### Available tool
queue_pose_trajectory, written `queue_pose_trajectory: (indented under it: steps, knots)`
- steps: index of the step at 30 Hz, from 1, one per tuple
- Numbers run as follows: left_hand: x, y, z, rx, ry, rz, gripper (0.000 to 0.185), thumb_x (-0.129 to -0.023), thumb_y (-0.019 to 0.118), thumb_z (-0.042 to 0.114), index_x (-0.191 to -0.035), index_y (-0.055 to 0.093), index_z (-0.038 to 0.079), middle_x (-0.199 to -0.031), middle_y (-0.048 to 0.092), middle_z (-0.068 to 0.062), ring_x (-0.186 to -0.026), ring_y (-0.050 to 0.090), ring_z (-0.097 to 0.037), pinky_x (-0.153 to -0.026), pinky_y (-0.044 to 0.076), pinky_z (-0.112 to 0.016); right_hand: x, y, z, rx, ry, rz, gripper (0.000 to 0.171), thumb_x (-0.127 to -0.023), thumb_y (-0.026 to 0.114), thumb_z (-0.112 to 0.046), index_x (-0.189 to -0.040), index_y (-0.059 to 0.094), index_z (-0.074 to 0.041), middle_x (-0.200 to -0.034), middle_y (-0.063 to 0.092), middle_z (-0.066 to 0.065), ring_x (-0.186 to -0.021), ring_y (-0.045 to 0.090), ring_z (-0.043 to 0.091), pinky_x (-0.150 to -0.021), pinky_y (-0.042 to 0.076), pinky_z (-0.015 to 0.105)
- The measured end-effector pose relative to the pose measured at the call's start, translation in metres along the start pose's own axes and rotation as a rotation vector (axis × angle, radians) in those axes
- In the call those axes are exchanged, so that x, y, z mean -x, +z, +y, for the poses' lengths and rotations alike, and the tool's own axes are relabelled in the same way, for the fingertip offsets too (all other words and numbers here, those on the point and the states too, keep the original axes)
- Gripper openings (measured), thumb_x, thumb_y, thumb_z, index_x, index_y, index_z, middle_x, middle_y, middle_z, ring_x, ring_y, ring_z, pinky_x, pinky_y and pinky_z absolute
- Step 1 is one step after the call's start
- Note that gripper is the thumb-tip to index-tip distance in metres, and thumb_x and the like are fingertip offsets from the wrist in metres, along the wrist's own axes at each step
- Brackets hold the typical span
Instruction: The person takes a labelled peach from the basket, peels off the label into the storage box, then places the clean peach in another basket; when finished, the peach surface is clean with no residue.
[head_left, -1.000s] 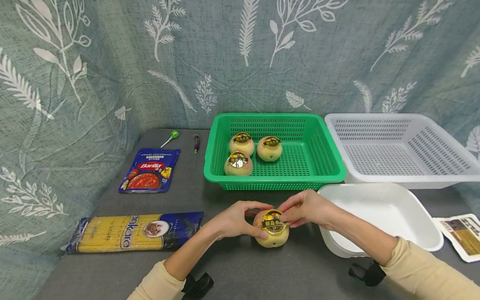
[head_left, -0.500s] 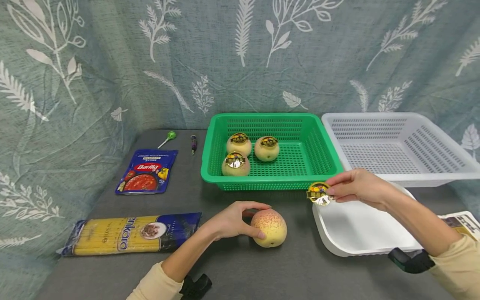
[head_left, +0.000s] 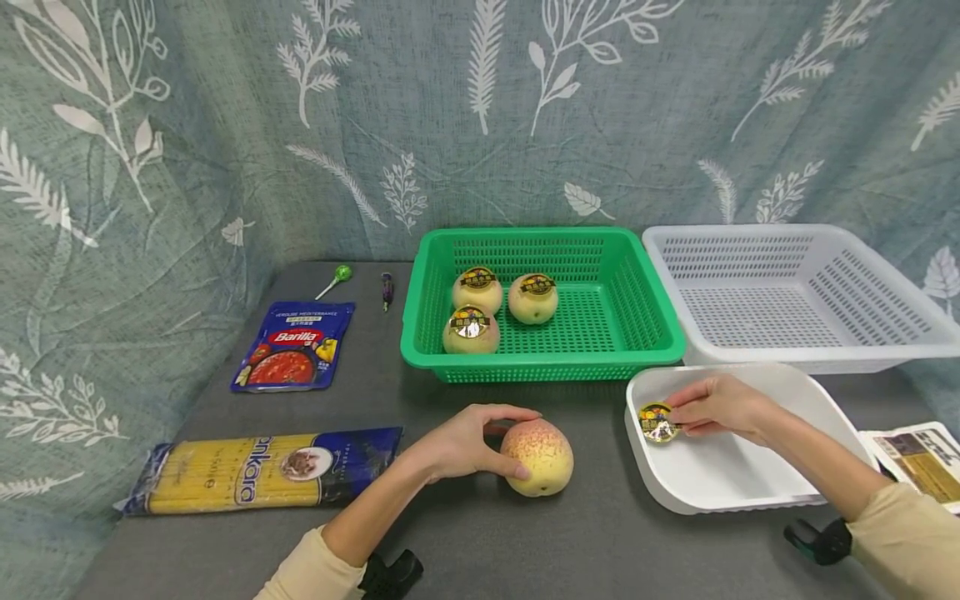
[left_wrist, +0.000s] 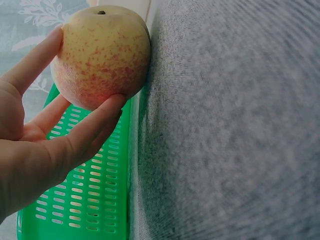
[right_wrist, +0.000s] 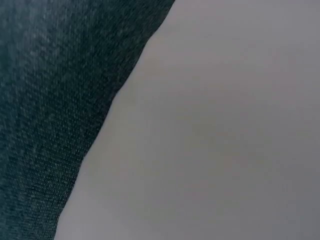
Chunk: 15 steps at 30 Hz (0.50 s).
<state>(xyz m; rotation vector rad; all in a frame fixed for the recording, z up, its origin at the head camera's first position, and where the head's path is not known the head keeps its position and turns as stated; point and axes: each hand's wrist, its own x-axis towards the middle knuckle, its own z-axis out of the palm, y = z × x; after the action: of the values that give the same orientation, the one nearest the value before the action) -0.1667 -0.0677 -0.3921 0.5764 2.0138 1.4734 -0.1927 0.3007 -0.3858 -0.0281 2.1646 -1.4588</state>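
Sticker (head_left: pixel 658 422) pinched by right hand (head_left: pixel 716 407) over white tray (head_left: pixel 750 487), left hand (head_left: pixel 465 442) cupping pear (head_left: pixel 537 457), green basket (head_left: pixel 540 363) behind

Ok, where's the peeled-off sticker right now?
In the head view the sticker is on the right, pinched by the right hand inside the white tray, just right of the bare fruit.

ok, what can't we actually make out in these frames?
- Right wrist view: only the white tray and the table; right hand and sticker out of frame.
- Sticker print, head view: too small to read.
- Left wrist view: left hand covers the fruit's underside.
- Leaflet, head view: cut off by the edge.
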Motion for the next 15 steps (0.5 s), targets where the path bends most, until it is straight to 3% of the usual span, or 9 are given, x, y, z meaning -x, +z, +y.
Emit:
queue_pose_trajectory:
  steps: [7, 15]
  knots:
    - [0.001, 0.001, -0.001, -0.004, 0.003, 0.0, 0.061, -0.078, 0.08, 0.008, -0.134, 0.057, 0.011, -0.135, 0.049, -0.008, -0.124, 0.046, -0.035, -0.091, 0.047, -0.043, -0.007, 0.004, 0.004, 0.143, 0.003, 0.058, 0.032, -0.082, 0.071, 0.0, -0.108, 0.062, 0.018, -0.084, 0.069, 0.009, -0.069, 0.064, 0.011, -0.064, 0.056, 0.027]
    - [0.0, 0.0, -0.001, -0.009, 0.008, -0.001, 0.061, -0.078, 0.08, 0.008, -0.134, 0.057, 0.011, -0.136, 0.049, -0.009, -0.124, 0.045, -0.036, -0.091, 0.047, -0.043, -0.006, 0.013, -0.001, 0.384, -0.046, 0.187, 0.025, -0.077, 0.077, -0.004, -0.096, 0.069, 0.011, -0.078, 0.07, 0.008, -0.061, 0.059, 0.009, -0.055, 0.052, 0.024]
